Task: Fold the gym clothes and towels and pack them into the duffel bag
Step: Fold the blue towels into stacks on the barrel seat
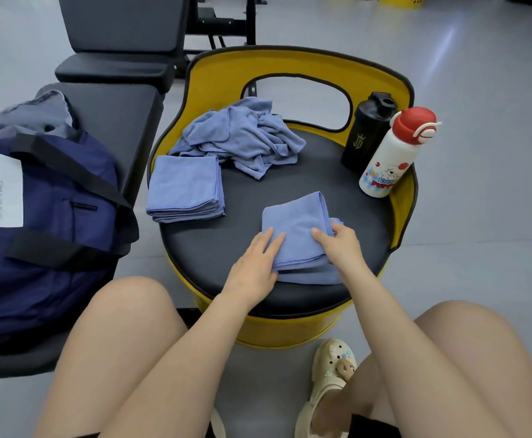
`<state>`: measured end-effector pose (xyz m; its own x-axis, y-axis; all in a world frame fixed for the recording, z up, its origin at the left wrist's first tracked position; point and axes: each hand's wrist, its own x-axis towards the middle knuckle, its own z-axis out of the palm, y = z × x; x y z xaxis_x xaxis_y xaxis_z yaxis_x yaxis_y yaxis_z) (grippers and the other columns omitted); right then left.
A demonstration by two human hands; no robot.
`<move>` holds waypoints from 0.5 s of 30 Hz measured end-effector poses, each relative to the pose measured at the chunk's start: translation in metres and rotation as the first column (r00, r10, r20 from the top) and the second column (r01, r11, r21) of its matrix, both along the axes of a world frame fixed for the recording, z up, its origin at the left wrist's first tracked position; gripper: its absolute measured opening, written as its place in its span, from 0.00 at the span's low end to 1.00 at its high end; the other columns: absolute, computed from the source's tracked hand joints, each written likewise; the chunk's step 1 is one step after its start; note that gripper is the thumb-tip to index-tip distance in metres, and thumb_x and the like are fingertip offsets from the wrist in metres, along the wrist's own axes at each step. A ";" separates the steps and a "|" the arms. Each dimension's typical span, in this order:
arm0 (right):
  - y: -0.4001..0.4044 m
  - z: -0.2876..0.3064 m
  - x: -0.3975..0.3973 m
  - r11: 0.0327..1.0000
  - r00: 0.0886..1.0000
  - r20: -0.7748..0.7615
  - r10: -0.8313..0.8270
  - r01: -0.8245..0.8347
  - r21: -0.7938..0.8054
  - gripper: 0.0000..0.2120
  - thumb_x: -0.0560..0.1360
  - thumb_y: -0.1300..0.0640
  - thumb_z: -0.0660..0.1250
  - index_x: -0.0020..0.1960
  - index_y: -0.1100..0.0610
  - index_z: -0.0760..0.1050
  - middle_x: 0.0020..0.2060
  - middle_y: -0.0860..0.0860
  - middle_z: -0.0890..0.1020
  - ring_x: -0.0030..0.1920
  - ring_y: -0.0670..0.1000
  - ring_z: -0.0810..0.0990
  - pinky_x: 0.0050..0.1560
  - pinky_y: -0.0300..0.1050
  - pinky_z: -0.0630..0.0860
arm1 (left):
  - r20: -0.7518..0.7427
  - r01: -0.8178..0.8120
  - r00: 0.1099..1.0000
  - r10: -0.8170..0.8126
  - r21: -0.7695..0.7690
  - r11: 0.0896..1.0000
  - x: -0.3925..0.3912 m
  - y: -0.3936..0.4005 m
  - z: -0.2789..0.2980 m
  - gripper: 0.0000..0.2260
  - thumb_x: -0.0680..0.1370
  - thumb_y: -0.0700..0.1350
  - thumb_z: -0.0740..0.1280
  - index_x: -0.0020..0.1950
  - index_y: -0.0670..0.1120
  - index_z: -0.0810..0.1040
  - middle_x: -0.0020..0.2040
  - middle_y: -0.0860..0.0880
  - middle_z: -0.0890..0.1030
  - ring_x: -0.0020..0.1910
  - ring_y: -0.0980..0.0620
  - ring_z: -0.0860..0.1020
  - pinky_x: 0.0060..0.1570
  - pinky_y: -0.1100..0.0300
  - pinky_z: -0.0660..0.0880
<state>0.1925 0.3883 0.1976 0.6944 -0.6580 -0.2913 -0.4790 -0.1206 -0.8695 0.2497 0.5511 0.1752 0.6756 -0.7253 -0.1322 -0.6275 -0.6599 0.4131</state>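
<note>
Two hands are laid on the folded towel (296, 229): left hand (255, 263) flat-fingered, right hand (340, 245) pinching its edge. Soft, light cloth; best gripped at the folded edge beneath the fingers.

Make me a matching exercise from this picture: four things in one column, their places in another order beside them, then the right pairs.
Things:
1. duffel bag
2. folded stack of towels
3. black bottle
4. towel being folded

Places:
A. under both hands
B. on the bench left of the stool
C. at the stool's left edge
D. by the stool's back, beside the white bottle

Pairs: 1-B, 2-C, 3-D, 4-A
</note>
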 end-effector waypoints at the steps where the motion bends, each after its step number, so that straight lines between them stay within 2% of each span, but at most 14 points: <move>1: -0.003 -0.001 -0.003 1.000 1.000 -0.022 -0.001 0.001 -0.021 0.07 0.77 0.55 0.64 0.45 0.59 0.75 0.38 0.51 0.76 0.42 0.51 0.74 0.36 0.43 0.68 | -0.013 0.006 1.000 -0.006 0.004 1.000 -0.002 -0.003 0.000 0.30 0.80 0.40 0.58 0.78 0.52 0.47 0.78 0.54 0.44 0.77 0.52 0.45 0.66 0.55 0.68; 3: -0.008 -0.004 -0.010 0.999 0.999 -0.042 -0.017 0.015 -0.043 0.10 0.78 0.54 0.64 0.41 0.59 0.73 0.33 0.50 0.73 0.37 0.50 0.70 0.32 0.41 0.63 | -0.034 0.016 0.999 -0.015 0.006 1.000 -0.007 -0.008 -0.002 0.30 0.80 0.37 0.55 0.78 0.52 0.45 0.78 0.54 0.41 0.77 0.52 0.42 0.65 0.56 0.69; 5: -0.011 -0.005 -0.015 0.997 0.998 -0.054 -0.033 0.029 -0.064 0.13 0.78 0.54 0.64 0.38 0.60 0.72 0.32 0.52 0.71 0.35 0.51 0.68 0.32 0.42 0.62 | -0.036 0.023 0.999 -0.023 0.014 1.000 -0.009 -0.014 -0.006 0.32 0.80 0.33 0.54 0.78 0.52 0.44 0.78 0.54 0.39 0.77 0.52 0.40 0.62 0.58 0.71; 7: -0.014 -0.005 -0.018 0.995 0.997 -0.065 -0.048 0.042 -0.088 0.13 0.78 0.54 0.63 0.43 0.64 0.76 0.36 0.55 0.75 0.37 0.52 0.71 0.35 0.44 0.65 | -0.028 0.043 0.999 -0.042 0.027 0.999 -0.011 -0.019 -0.008 0.35 0.79 0.30 0.54 0.78 0.53 0.43 0.78 0.53 0.37 0.77 0.52 0.38 0.61 0.58 0.72; 11: -0.018 -0.010 -0.024 0.987 0.989 -0.120 -0.082 0.063 -0.150 0.13 0.78 0.55 0.62 0.49 0.64 0.78 0.41 0.56 0.78 0.39 0.52 0.72 0.34 0.40 0.68 | -0.023 0.071 0.997 -0.070 0.067 0.995 -0.018 -0.026 -0.009 0.38 0.76 0.27 0.55 0.78 0.54 0.43 0.77 0.52 0.36 0.76 0.50 0.36 0.70 0.54 0.63; 15: -0.017 -0.017 -0.025 0.983 0.982 -0.181 -0.043 0.010 -0.184 0.12 0.79 0.56 0.61 0.51 0.65 0.77 0.44 0.58 0.80 0.40 0.53 0.73 0.32 0.39 0.67 | -0.062 0.086 0.995 -0.082 0.080 0.993 -0.016 -0.027 -0.011 0.32 0.79 0.32 0.54 0.78 0.52 0.45 0.78 0.52 0.37 0.76 0.50 0.36 0.74 0.54 0.56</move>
<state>0.1679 0.3710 0.1808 0.6216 -0.7290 -0.2865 -0.6337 -0.2530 -0.7311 0.2334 0.5241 0.1646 0.6022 -0.7641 -0.2313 -0.6586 -0.6392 0.3972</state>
